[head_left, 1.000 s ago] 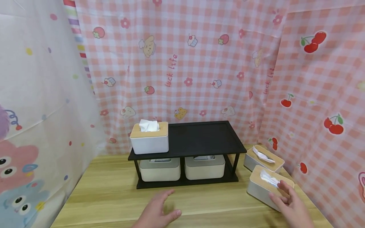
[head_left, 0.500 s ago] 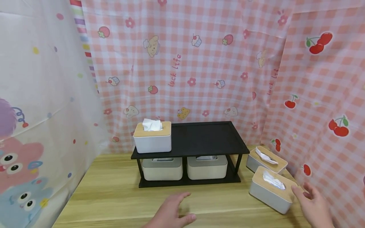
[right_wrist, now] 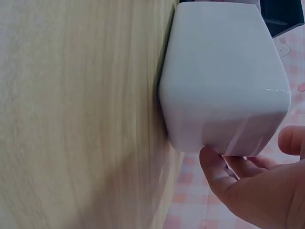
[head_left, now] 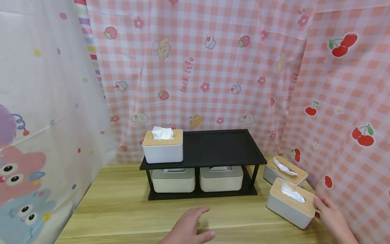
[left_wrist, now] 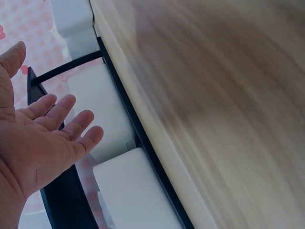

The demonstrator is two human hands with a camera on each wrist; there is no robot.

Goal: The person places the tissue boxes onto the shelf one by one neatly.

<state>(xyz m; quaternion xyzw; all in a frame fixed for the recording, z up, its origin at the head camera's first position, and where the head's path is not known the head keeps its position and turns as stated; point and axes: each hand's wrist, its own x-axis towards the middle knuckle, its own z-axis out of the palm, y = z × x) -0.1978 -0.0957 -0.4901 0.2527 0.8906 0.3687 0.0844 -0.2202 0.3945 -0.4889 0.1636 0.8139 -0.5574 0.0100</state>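
A tissue box (head_left: 287,210) with pale sides, a wooden lid and a white tissue sits at an angle on the right of the table. My right hand (head_left: 332,217) is at its right end. In the right wrist view, fingertips (right_wrist: 209,157) touch that end of the box, while the thumb (right_wrist: 291,140) stands apart from it. My left hand (head_left: 190,228) hovers before the black rack (head_left: 225,145), holding nothing, its thumb and fingers spread. The left wrist view shows its palm (left_wrist: 38,152) with the fingers extended.
Another wooden-lidded tissue box (head_left: 269,174) stands behind the angled one. A third (head_left: 164,154) is on the rack's upper shelf, at the left. Below are two grey-lidded boxes, one left (head_left: 173,183) and one right (head_left: 221,181). Patterned curtains (head_left: 219,67) surround the table (head_left: 122,210).
My right hand has moved right, from over the angled box to its right end, where the fingertips now touch. My left hand has shifted slightly right. The boxes rest in the same places.
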